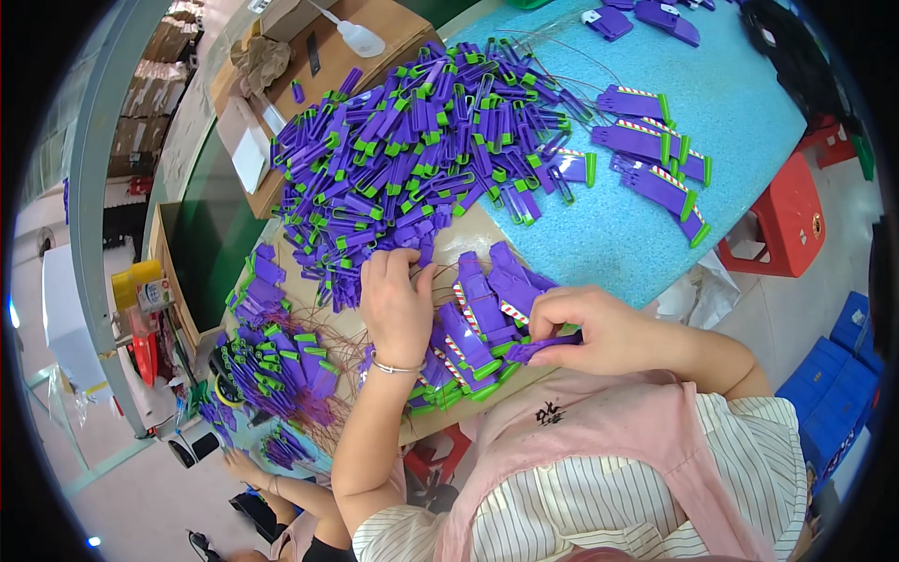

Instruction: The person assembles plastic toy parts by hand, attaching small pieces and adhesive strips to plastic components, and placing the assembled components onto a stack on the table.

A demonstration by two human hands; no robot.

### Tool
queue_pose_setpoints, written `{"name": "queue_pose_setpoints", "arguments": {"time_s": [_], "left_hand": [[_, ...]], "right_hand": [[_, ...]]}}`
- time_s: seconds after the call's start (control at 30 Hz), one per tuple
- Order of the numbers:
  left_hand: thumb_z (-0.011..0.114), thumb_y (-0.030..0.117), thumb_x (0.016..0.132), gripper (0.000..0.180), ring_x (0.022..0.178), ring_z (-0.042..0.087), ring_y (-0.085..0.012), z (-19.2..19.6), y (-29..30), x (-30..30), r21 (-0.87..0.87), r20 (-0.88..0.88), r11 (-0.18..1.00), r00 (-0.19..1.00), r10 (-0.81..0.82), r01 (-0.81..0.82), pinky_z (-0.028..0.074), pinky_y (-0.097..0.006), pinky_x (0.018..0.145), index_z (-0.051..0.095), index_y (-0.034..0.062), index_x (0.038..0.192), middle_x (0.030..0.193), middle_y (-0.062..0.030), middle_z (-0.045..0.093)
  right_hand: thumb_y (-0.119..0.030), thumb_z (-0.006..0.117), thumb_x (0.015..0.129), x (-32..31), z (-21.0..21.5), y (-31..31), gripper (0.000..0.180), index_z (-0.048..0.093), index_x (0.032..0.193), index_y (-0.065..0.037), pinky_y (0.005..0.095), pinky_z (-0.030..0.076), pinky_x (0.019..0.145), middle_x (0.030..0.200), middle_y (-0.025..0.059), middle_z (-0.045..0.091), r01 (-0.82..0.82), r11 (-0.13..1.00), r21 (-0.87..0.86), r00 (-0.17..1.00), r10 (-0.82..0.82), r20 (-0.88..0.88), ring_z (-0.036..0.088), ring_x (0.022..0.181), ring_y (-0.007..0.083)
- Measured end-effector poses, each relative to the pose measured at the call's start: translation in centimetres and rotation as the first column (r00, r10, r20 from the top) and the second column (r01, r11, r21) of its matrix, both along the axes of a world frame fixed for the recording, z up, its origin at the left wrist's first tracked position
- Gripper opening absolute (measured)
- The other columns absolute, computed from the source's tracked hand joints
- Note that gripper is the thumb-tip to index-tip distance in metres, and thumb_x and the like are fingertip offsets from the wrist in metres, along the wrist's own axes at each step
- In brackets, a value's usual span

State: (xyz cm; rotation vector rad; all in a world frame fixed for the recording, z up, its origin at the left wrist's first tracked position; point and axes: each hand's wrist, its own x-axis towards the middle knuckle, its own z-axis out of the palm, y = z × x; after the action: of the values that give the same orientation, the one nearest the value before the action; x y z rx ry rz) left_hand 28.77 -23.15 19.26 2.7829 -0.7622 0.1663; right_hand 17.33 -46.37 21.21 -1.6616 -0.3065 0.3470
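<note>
My right hand (595,328) pinches a purple plastic piece (545,347) between thumb and fingers, just above the near edge of the table. My left hand (398,304) is at the near side of a big heap of purple and green plastic parts (403,140). Its fingers curl toward the thumb, and whatever they may hold is hidden. Between my hands lie several purple pieces (482,304) with green ends and red-and-white striped strips, overlapping one another. Thin reddish wires (351,342) run out beside my left wrist.
More striped purple pieces (646,140) lie on the blue tabletop (562,244) at the right. Bundled purple parts (272,365) with wires sit at the left, near another person's hand (245,468). A cardboard box (375,28) stands behind the heap; a red stool (782,220) stands at the right.
</note>
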Motion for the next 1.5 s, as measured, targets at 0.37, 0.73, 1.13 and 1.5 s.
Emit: {"name": "queue_pose_setpoints", "arguments": {"time_s": [0.37, 0.73, 1.13, 1.5], "left_hand": [[0.071, -0.002, 0.079, 0.013, 0.067, 0.063, -0.0189, 5.5, -3.2, -3.5, -0.551, -0.328, 0.833, 0.929, -0.172, -0.040, 0.051, -0.028, 0.062, 0.064, 0.0019, 0.090, 0.084, -0.0094, 0.066], [0.072, -0.002, 0.073, 0.021, 0.077, 0.059, -0.0275, 5.7, -4.5, -5.4, -0.498, -0.181, 0.846, 0.931, -0.316, 0.191, 0.046, -0.036, 0.070, 0.063, 0.0016, 0.092, 0.083, -0.0093, 0.063], [0.063, 0.003, 0.088, 0.008, 0.074, 0.060, -0.0234, 4.5, -3.6, -6.4, -0.547, -0.611, 0.826, 0.740, -0.281, -0.138, 0.048, -0.033, 0.067, 0.060, -0.0007, 0.094, 0.082, -0.0116, 0.062], [0.063, 0.004, 0.084, 0.009, 0.085, 0.059, -0.0329, 4.9, -3.3, -2.6, -0.177, -0.234, 0.967, 0.946, -0.224, 0.185, 0.048, -0.039, 0.076, 0.064, 0.0015, 0.093, 0.087, -0.0138, 0.063]], "right_hand": [[0.000, 0.055, 0.092, 0.4, -0.2, 0.8, 0.008, 0.059, 0.097, 0.006, 0.0280, 0.050, 0.064, 0.081, 0.0089, 0.066, 0.242, 0.927, 0.286, 0.889, -0.094, -0.448, 0.061, 0.069, 0.0113], [-0.011, 0.065, 0.078, 0.6, 0.2, 2.0, 0.015, 0.062, 0.086, 0.001, 0.0419, 0.045, 0.055, 0.073, 0.0207, 0.061, 0.281, 0.952, -0.118, 0.957, -0.270, 0.105, 0.061, 0.066, 0.0375], [-0.018, 0.067, 0.083, 0.1, -0.7, 1.8, 0.020, 0.060, 0.074, -0.001, 0.0407, 0.040, 0.049, 0.061, 0.0164, 0.055, 0.233, 0.955, -0.184, 0.971, -0.220, 0.087, 0.055, 0.054, 0.0349], [-0.002, 0.071, 0.074, 5.9, -4.0, -6.7, 0.028, 0.059, 0.099, -0.002, 0.0399, 0.047, 0.077, 0.097, 0.0134, 0.058, 0.794, 0.439, -0.421, 0.596, -0.424, 0.682, 0.057, 0.091, 0.0308]]}}
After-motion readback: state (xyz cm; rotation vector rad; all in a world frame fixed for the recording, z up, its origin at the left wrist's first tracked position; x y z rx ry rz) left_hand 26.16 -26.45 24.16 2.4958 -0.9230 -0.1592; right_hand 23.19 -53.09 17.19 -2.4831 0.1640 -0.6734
